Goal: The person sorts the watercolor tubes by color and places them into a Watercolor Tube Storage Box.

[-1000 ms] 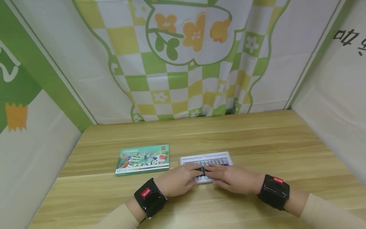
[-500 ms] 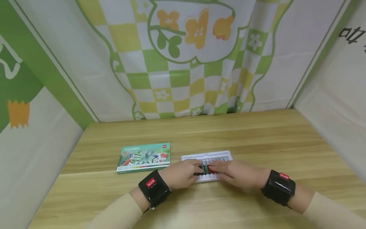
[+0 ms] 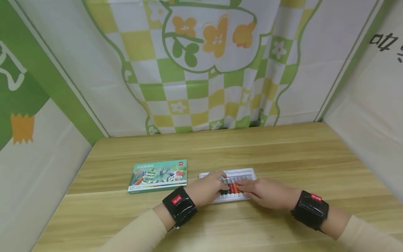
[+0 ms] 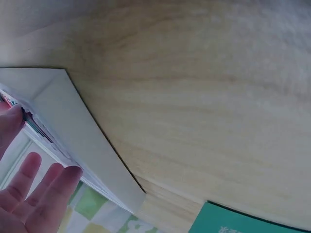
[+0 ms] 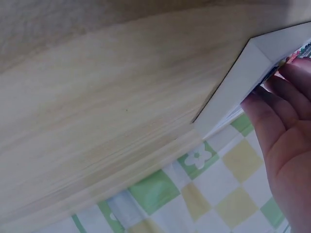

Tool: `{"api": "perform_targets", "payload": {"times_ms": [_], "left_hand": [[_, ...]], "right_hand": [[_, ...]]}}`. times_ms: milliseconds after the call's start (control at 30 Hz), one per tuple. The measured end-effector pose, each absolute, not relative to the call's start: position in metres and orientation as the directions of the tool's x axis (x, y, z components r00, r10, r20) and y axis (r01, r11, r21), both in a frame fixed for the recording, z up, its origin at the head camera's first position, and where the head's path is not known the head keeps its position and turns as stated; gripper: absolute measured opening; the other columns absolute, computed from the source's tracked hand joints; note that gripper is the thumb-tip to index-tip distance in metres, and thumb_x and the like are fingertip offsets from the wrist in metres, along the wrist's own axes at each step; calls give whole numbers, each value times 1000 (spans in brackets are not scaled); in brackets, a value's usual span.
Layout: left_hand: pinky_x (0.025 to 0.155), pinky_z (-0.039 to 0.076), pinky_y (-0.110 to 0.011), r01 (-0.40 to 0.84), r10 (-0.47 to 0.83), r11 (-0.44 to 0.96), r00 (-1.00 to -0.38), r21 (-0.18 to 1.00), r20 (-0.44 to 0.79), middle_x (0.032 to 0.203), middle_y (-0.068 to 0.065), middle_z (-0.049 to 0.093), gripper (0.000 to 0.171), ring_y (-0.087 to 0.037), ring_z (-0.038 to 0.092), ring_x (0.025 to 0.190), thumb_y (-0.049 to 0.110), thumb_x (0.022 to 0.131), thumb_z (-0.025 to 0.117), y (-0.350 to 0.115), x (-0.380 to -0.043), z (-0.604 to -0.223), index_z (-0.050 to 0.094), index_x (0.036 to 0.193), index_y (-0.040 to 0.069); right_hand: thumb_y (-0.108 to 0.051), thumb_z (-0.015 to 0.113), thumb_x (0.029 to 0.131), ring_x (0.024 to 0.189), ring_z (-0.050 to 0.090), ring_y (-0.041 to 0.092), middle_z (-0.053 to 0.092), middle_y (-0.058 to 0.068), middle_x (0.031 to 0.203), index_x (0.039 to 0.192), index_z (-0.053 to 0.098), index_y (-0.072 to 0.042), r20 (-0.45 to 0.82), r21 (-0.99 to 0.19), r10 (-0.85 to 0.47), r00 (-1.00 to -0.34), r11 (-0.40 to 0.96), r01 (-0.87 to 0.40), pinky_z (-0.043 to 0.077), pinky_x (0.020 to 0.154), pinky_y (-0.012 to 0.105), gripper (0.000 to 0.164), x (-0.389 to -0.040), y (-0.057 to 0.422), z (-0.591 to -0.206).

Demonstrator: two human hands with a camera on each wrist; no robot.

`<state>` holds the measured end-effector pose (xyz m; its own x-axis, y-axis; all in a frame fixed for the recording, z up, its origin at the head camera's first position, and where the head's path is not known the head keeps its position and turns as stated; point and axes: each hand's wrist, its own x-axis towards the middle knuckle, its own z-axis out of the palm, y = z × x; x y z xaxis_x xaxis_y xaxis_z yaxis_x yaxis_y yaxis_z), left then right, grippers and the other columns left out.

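Observation:
A white tray (image 3: 231,172) of paint tubes (image 3: 233,188) lies in front of me, with green, red and orange tubes visible between my hands. My left hand (image 3: 206,187) covers the tray's left side, its fingertips at the green tubes. In the left wrist view its fingers are spread loosely and the thumb touches the tubes. From the right, my right hand (image 3: 267,191) rests its fingertips on the tubes near the orange one; the right wrist view shows these fingers (image 5: 265,114) reaching over the tray's wall (image 5: 231,82). Tubes at both ends are hidden under the hands.
A flat teal paint box (image 3: 158,176) with a plant picture lies left of the tray on the wooden table (image 3: 283,150). A checkered curtain (image 3: 198,91) hangs behind the table's back edge, and white panels stand at both sides.
My right hand has shifted slightly right along the tubes, uncovering red and orange ones. The left hand has moved slightly right and up over the tray. Box and tray stay put.

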<state>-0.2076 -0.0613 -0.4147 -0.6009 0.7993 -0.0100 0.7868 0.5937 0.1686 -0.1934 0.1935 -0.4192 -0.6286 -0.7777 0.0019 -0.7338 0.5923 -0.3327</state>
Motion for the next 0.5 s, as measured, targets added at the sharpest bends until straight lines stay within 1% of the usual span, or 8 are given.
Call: {"api": "perform_targets", "payload": {"times_ms": [133, 200, 400, 500], "left_hand": [[96, 52, -28, 797, 805, 580, -592, 171, 27, 118, -8, 66, 31, -21, 63, 111, 3, 91, 74, -64, -206, -415, 77, 121, 10], [94, 53, -26, 802, 809, 572, -586, 170, 42, 114, -7, 67, 31, -20, 65, 108, 3, 90, 74, -65, -207, -416, 77, 120, 9], [99, 51, -28, 794, 809, 569, -587, 214, 23, 124, -9, 66, 26, -20, 64, 115, 10, 93, 74, -74, -204, -414, 77, 119, 8], [96, 53, -29, 782, 800, 584, -600, 220, 8, 123, -6, 70, 22, -18, 66, 115, 12, 96, 71, -89, -197, -409, 77, 117, 8]], "right_hand": [[-16, 57, 105, 132, 55, 32, 55, 14, 147, 142, 60, -5, -7, -297, -781, -625, 598, -744, 48, 104, 50, 39, -193, 193, -420], [-16, 56, 105, 134, 53, 33, 54, 14, 149, 144, 59, -5, -9, -293, -784, -621, 596, -748, 47, 105, 50, 40, -193, 194, -419], [-19, 56, 106, 139, 47, 34, 50, 14, 152, 145, 57, -4, -6, -326, -781, -624, 591, -738, 44, 108, 52, 42, -186, 198, -413], [-18, 56, 106, 138, 48, 36, 52, 16, 151, 143, 58, -2, -2, -316, -771, -637, 605, -731, 43, 108, 55, 41, -182, 205, -410]]}}
